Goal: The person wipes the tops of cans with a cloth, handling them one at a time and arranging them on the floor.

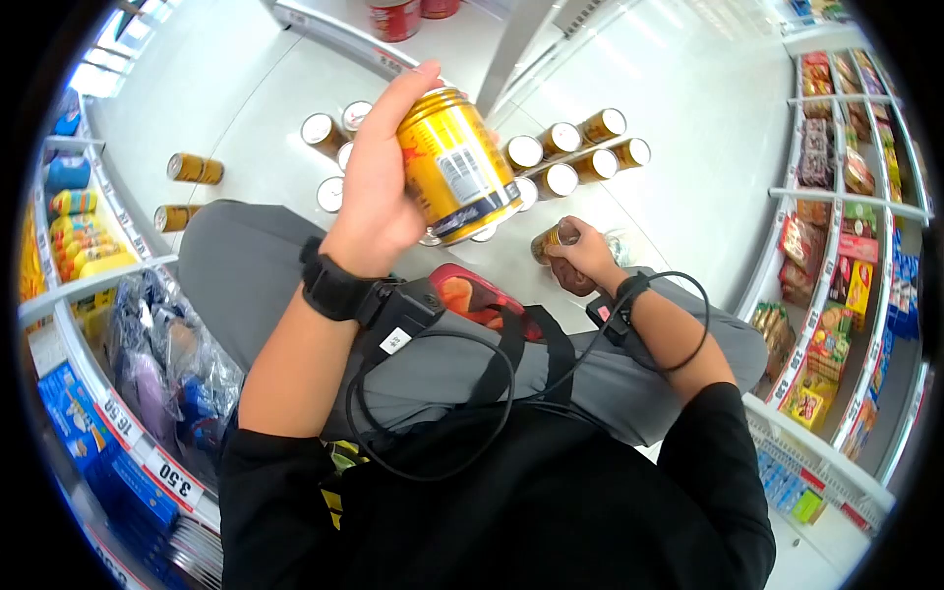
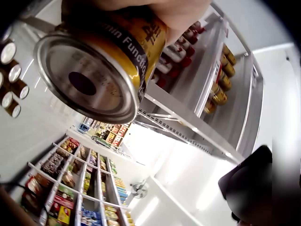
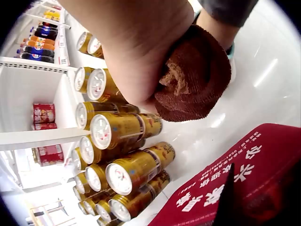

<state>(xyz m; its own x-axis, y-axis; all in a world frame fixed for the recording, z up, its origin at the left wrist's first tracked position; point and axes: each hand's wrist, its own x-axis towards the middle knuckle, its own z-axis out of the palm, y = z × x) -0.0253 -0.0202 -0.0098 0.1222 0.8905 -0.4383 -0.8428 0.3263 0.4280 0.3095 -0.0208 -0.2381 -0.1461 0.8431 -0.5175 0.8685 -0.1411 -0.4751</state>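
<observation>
My left hand (image 1: 379, 192) (image 2: 183, 14) holds up a gold can (image 1: 458, 162) (image 2: 146, 35), tilted, its barcode facing the head camera. The metal base of this can faces the left wrist camera. Lower and to the right, my right hand (image 1: 593, 254) (image 3: 136, 47) grips a brown cloth (image 1: 573, 278) (image 3: 202, 75). Another gold can (image 1: 544, 246) is at its fingertips; whether the fingers grip it cannot be told. Several gold cans (image 1: 560, 180) (image 3: 131, 129) stand on the floor in front, in groups left and right of the raised can.
Two gold cans (image 1: 195, 168) (image 1: 175, 217) are at the left on the floor (image 1: 236, 108). A red item with white characters (image 3: 235, 176) is near my legs. Stocked shelves (image 1: 128, 413) (image 1: 836, 246) flank both sides; a white shelf unit (image 1: 339, 39) is ahead. Black cables (image 1: 501, 393) hang between my wrists.
</observation>
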